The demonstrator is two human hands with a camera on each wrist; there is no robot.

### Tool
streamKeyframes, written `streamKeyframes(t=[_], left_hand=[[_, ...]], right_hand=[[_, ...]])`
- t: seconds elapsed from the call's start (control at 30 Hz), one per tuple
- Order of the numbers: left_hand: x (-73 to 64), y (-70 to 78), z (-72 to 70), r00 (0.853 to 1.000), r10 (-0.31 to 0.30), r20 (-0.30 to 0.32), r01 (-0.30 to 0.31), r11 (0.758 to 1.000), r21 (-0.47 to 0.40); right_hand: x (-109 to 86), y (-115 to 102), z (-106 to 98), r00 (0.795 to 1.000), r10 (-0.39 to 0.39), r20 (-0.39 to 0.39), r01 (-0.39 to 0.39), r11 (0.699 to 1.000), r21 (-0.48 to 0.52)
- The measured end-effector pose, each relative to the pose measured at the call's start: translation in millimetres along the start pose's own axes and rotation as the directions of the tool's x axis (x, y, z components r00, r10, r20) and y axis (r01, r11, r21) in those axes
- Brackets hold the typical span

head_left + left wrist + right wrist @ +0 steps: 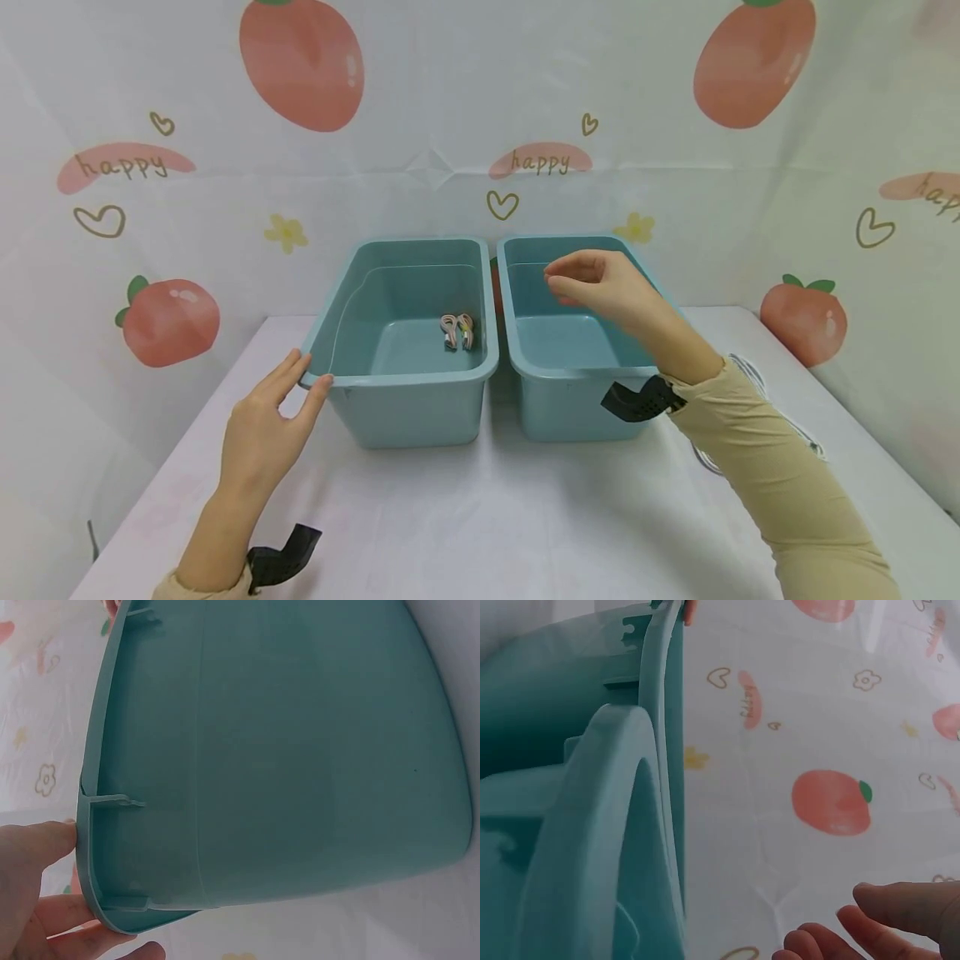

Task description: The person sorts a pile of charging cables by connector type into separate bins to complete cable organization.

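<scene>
Two blue-green plastic bins stand side by side on the table. My left hand (262, 433) touches the near left corner of the left bin (408, 382), thumb at the front rim and fingers at the side. The left wrist view shows that bin's outer wall (300, 765) and my thumb (45, 844) against its rim. Two small coiled cables (457, 332) lie inside on the right. Over the right bin (585, 372) hangs my right hand (600, 283), its fingers loosely bent. Nothing shows between thumb and fingertips in the right wrist view.
Coiled pale cable (798, 433) lies on the table right of the right bin, partly behind the right sleeve (772, 467). A white cloth backdrop (427, 83) with printed fruit rises behind the bins. A narrow gap separates the two bins.
</scene>
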State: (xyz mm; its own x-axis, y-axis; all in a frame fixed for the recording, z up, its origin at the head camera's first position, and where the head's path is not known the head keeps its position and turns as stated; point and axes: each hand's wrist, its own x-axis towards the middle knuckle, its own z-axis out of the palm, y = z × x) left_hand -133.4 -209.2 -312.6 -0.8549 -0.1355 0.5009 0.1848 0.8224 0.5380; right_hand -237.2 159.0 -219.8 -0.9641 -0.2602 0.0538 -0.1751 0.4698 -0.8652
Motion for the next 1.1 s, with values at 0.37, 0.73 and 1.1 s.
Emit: streamKeyframes(t=[0.37,0.73,1.1], left_hand=[[-1.9,0.3,1.4,1.0,-0.008,0.008,0.008,1.0,-0.006],[-1.7,0.6,0.6,1.0,-0.008,0.01,0.008,1.0,-0.015],[-1.7,0.4,0.1,1.0,-0.013,0.01,0.013,1.0,-0.014]], right_hand=[[-30.0,26.8,-24.0,0.999,-0.042,-0.008,0.043,0.999,0.022],[-61.4,60.6,-53.2,0.985,-0.034,-0.166,0.043,0.998,0.05],[-83.0,98.4,-76.1,0.944,0.017,-0.329,-0.002,0.999,0.046]])
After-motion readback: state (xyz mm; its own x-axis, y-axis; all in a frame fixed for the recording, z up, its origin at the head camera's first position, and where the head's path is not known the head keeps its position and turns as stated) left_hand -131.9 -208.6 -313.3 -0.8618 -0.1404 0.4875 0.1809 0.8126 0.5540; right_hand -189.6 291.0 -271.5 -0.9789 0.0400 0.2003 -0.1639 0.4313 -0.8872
